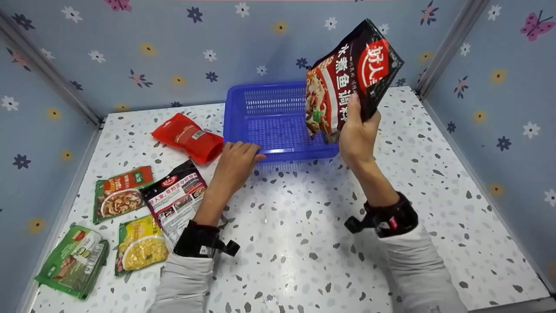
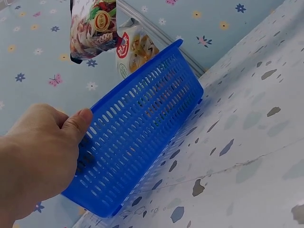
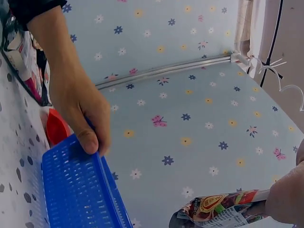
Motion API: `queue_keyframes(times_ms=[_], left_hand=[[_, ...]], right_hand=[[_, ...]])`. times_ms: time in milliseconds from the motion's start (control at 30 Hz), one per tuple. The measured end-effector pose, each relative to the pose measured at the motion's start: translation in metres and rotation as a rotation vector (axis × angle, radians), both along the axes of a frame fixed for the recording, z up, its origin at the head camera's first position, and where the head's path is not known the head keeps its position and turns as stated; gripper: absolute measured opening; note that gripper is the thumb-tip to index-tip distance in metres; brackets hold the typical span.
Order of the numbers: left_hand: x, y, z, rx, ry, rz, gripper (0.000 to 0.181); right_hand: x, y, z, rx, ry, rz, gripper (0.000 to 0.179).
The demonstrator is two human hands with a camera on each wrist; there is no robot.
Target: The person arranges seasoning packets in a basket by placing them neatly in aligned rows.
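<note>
My right hand [image 1: 358, 137] holds a black and red seasoning packet [image 1: 336, 98] up over the right end of a blue plastic basket [image 1: 280, 154]. Its thumb lies across the printed front; the other fingers are mostly hidden behind. My left hand [image 1: 236, 165] grips the basket's near left corner, fingers over the rim and thumb against the outer wall [image 2: 128, 142]. In the left wrist view, a white packet with a red logo [image 2: 135, 47] shows above the basket's rim, below the raised packet [image 2: 95, 28]. From the head, the raised packet covers that end.
Left of the basket lie a red pouch [image 1: 189, 137], an orange and green packet [image 1: 124, 195], a black and white packet [image 1: 178, 200], a yellow packet [image 1: 143, 245] and a green packet [image 1: 74, 261]. Flowered panels [image 1: 152, 52] wall the speckled table [image 1: 295, 243] at the back and sides.
</note>
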State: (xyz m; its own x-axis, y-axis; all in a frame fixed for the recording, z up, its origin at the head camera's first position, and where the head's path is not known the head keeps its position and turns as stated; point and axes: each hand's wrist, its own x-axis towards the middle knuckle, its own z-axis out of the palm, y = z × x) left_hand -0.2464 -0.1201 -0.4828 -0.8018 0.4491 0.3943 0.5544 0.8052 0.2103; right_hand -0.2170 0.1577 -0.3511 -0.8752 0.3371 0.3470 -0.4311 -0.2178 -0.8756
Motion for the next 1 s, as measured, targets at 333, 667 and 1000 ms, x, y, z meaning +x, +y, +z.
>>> queue_keyframes(times_ms=[333, 667, 1000], left_hand=[[-0.001, 0.001, -0.001, 0.017, -0.001, 0.005, 0.037], [-0.001, 0.003, -0.003, 0.019, 0.037, -0.003, 0.040], [-0.001, 0.002, -0.001, 0.003, 0.019, 0.012, 0.040]], right_hand=[[-0.045, 0.007, 0.001, 0.288, -0.171, -0.019, 0.040], [-0.104, 0.017, -0.042, 0.462, -0.325, -0.051, 0.038], [-0.140, 0.025, -0.084, 0.655, -0.351, -0.080, 0.036]])
